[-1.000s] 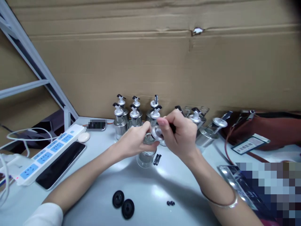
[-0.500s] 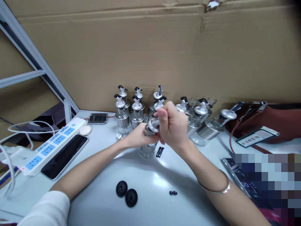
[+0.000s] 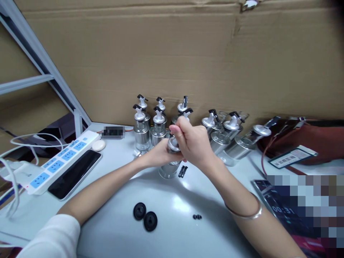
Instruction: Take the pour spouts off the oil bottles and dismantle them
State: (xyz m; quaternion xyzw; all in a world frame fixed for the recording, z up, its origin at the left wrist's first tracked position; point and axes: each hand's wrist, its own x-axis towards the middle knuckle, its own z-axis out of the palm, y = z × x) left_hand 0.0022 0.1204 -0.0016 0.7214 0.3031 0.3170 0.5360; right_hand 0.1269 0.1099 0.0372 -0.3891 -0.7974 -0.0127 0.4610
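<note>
My left hand [image 3: 160, 154] is wrapped round the neck of a glass bottle [image 3: 168, 172] that stands on the table. In its mouth sits a silver pourer [image 3: 173, 144], and my right hand [image 3: 195, 141] is closed in a fist over the pourer's top. The fist hides the spout and any lever on it. Two thin black pieces [image 3: 183, 171] lie right of the bottle's base. Closer to me are two round black discs [image 3: 150, 221] touching each other, and a few tiny black parts [image 3: 197, 216] lie to their right.
Several bottles with pourers [image 3: 141, 134] stand behind my hands; others lean at the right [image 3: 238, 152] beside a brown bag [image 3: 319, 141]. A power strip [image 3: 61, 161] and a phone [image 3: 75, 175] lie left. A cardboard wall [image 3: 161, 53] closes the back.
The pourer has gone from tilted to more upright over the bottle's neck, with my right fist moving left above it. The camera view has shifted slightly. The loose black parts lie undisturbed.
</note>
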